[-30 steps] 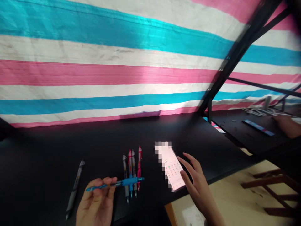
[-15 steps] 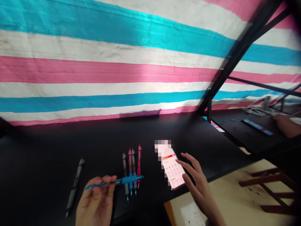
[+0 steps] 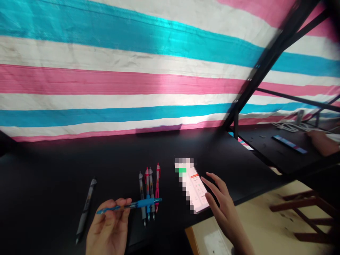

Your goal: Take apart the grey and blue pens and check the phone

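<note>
Blue pen (image 3: 130, 205) held level above the bench's near edge, pinched in the left hand (image 3: 108, 230), fingers (image 3: 117, 204) clamped on its barrel, tip pointing left. Four pens (image 3: 148, 191) lie side by side on the black bench (image 3: 79, 159) just behind it. One grey pen (image 3: 85, 210) lies apart toward the left. Phone (image 3: 195, 189), screen lit, lies near the near right edge. Right hand (image 3: 223, 209) beside it, fingers spread apart, fingertips (image 3: 205, 181) over the screen; cannot tell whether touching. Another person's hand (image 3: 322, 143) rests on the neighbouring bench.

Four pens (image 3: 148, 193) lie left of phone (image 3: 195, 189).
</note>
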### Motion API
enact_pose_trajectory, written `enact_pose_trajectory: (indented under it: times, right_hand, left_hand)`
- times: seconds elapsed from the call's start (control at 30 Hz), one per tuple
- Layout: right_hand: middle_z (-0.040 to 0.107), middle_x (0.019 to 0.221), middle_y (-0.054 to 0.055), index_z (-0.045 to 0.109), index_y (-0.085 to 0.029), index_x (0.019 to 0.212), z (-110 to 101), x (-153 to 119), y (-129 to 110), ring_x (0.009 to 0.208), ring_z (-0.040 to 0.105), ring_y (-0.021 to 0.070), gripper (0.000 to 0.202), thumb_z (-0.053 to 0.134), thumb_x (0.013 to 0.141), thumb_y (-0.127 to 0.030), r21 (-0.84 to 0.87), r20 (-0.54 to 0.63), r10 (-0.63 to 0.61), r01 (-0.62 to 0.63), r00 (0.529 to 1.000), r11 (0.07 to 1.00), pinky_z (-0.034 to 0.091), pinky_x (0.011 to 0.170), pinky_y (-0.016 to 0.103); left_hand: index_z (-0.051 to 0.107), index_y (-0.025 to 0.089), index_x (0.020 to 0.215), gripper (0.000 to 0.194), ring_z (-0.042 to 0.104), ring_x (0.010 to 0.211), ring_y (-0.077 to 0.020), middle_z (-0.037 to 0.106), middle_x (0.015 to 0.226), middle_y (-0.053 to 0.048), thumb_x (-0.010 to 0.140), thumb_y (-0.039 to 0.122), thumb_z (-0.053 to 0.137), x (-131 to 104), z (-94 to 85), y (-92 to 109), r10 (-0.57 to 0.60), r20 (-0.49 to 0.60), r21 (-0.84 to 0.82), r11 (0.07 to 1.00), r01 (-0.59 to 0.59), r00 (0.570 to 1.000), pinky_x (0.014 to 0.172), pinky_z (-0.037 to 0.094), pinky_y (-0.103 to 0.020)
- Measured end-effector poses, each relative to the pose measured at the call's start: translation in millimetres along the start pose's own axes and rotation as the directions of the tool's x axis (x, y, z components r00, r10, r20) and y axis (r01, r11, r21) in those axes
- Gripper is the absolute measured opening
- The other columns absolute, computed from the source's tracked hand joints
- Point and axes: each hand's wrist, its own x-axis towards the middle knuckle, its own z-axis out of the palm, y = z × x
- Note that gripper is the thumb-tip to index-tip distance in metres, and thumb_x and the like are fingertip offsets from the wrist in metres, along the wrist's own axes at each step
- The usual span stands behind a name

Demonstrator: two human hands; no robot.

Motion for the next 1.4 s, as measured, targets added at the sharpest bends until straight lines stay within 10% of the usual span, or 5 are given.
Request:
enact_pose_trajectory:
  times: [0.43, 0.83, 1.13, 1.4]
  right_hand:
    - [0.043, 0.155, 0.008, 0.068, -0.034, 0.131, -1.9, -2.3, 8.9, 0.147, 0.035, 0.0380, 0.033, 0.052, 0.102, -0.038, -0.030, 0.064, -0.095, 0.097, 0.993, 0.995, 0.041, 0.112, 0.063]
    - [0.048, 0.155, 0.010, 0.026, -0.032, 0.158, 3.5, -3.4, 1.0, 0.143, 0.042, 0.0373, 0.069, 0.056, 0.097, -0.045, -0.143, 0.064, -0.096, 0.104, 0.993, 0.984, 0.042, 0.111, 0.059]
    - [0.049, 0.155, 0.010, 0.025, -0.031, 0.157, 3.1, -2.0, 0.3, 0.143, 0.042, 0.0385, 0.075, 0.060, 0.092, -0.040, -0.171, 0.089, -0.149, 0.163, 0.985, 0.972, 0.039, 0.111, 0.059]
    - [0.050, 0.152, 0.012, 0.038, -0.029, 0.152, -2.9, -2.1, -4.8, 0.142, 0.045, 0.0341, 0.054, 0.051, 0.100, -0.039, 0.135, -0.004, 0.026, -0.025, 1.000, 0.991, 0.038, 0.113, 0.059]
  left_hand:
    - [0.073, 0.023, 0.068, 0.050, 0.075, 0.077, -0.0168, 0.073, 0.073, 0.003, 0.031, 0.042, 0.102, -1.0, 2.3, -0.2, 0.009, 0.005, -0.022, 1.000, -0.009, 1.000, 0.073, 0.063, -0.019]
    - [0.073, 0.022, 0.068, 0.055, 0.075, 0.076, -0.0178, 0.074, 0.073, 0.002, 0.027, 0.041, 0.102, -0.7, 1.9, -1.1, 0.022, -0.010, -0.040, 0.999, -0.022, 1.000, 0.072, 0.063, -0.019]
    - [0.072, 0.022, 0.067, 0.055, 0.075, 0.074, -0.0173, 0.073, 0.071, 0.003, 0.026, 0.043, 0.102, -1.8, 4.8, -0.4, 0.028, -0.014, -0.034, 0.999, -0.029, 0.999, 0.071, 0.063, -0.018]
    - [0.073, 0.023, 0.071, 0.054, 0.076, 0.077, -0.0183, 0.074, 0.072, 0.003, 0.030, 0.041, 0.102, 0.4, 1.2, -3.0, 0.035, 0.013, -0.045, 0.998, -0.034, 0.999, 0.072, 0.064, -0.020]
